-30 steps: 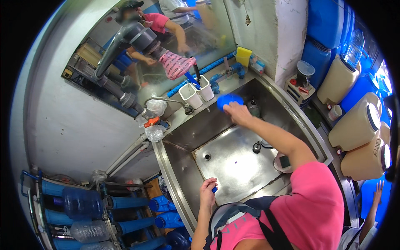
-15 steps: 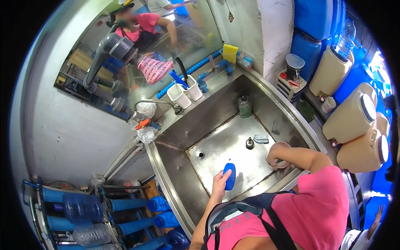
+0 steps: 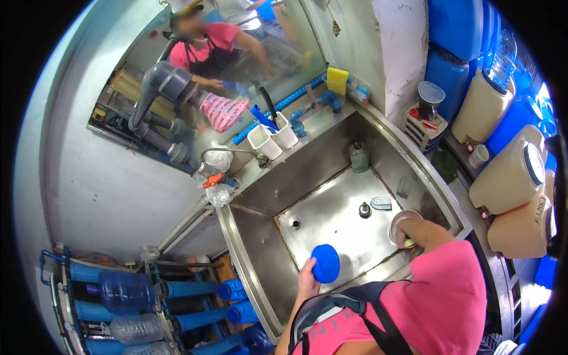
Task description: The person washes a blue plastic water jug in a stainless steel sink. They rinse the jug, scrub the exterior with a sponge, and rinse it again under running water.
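Observation:
Over the near part of the steel sink (image 3: pixel 322 201), my left hand (image 3: pixel 307 277) grips a round blue lid (image 3: pixel 326 264) by its edge, its broad face turned up. My right hand (image 3: pixel 407 229) reaches into a pale round bowl (image 3: pixel 394 222) at the sink's right side. A small yellow piece (image 3: pixel 409 242), which looks like a sponge, pokes out from under its closed fingers. Between the bowl and the drain lie a dark pump top (image 3: pixel 365 210) and a light-blue scrub brush (image 3: pixel 381 203). A clear bottle with greenish liquid (image 3: pixel 358 157) stands in the far corner.
Behind the sink are two white holders (image 3: pixel 264 142), blue pipes (image 3: pixel 313 107), a yellow sponge (image 3: pixel 337 81) and an orange-handled valve (image 3: pixel 213 180). Beige jugs (image 3: pixel 509 177) and blue drums (image 3: pixel 448 74) crowd the right. Large water bottles (image 3: pixel 125 291) lie on a rack at lower left.
The blue lid has turned from nearly edge-on to showing its round face, and sits slightly lower. My right hand has shifted within the bowl, and the yellow piece now shows. The whole view has shifted slightly.

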Action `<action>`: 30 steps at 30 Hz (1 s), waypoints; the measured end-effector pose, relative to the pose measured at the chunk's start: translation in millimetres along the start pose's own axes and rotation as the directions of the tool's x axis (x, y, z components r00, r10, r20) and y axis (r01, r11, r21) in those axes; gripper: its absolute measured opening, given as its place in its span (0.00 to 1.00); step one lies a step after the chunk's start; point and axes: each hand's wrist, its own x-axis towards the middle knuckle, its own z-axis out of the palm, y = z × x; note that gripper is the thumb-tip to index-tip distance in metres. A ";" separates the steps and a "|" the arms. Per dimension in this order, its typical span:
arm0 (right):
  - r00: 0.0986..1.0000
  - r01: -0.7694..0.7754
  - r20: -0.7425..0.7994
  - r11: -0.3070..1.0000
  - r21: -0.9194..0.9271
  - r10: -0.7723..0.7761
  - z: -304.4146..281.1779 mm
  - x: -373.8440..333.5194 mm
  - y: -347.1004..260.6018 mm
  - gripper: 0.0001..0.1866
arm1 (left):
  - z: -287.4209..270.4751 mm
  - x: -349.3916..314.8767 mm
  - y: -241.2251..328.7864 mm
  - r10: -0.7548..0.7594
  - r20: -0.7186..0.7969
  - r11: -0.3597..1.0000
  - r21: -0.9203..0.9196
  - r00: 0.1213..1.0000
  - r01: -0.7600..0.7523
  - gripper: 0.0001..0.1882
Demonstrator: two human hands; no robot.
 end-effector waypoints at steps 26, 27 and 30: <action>-0.844 0.503 -0.536 0.307 -0.808 -0.030 55.1 -215.4 -233.1 0.16 | 21.3 50.8 36.2 0.288 0.233 0.874 -0.460 0.929 -0.156 0.30; -0.754 0.649 -0.645 0.291 -0.703 0.124 43.7 -222.9 -226.8 0.14 | 22.9 46.2 34.4 0.306 0.275 0.884 -0.439 0.911 -0.164 0.31; -0.404 0.915 -0.908 0.062 -0.400 0.111 33.0 -235.1 -209.5 0.20 | 23.8 42.9 36.3 0.301 0.073 0.901 -0.349 0.951 -0.259 0.31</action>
